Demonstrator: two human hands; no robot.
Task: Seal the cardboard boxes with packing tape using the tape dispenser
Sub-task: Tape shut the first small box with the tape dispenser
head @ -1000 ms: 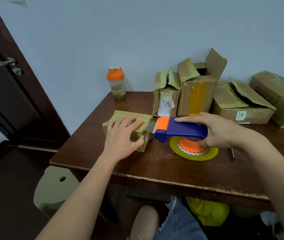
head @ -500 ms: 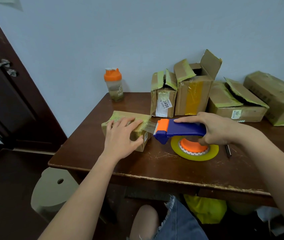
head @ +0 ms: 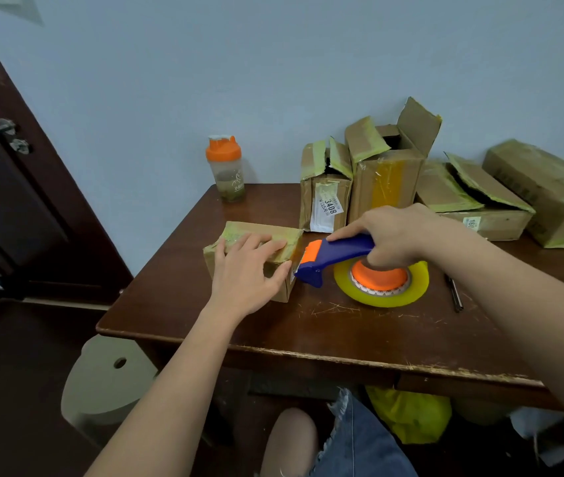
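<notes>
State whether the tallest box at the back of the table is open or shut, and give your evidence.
Open. The tallest box has its top flaps standing up and apart, leaving a dark gap between them, so it is not yet sealed.

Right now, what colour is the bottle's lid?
Orange, on the clear plastic shaker bottle by the wall; head view.

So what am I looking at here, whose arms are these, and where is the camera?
There is no machine here: a person wears a wide-angle camera on the head, so you look down along their own arms. The left hand presses flat on a small cardboard box on the wooden table. The right hand grips a blue and orange tape dispenser with a yellowish tape roll, its toothed end right at the box's edge. Behind stand more boxes, several with open flaps, and an orange-lidded shaker bottle. A pen lies to the right.
</notes>
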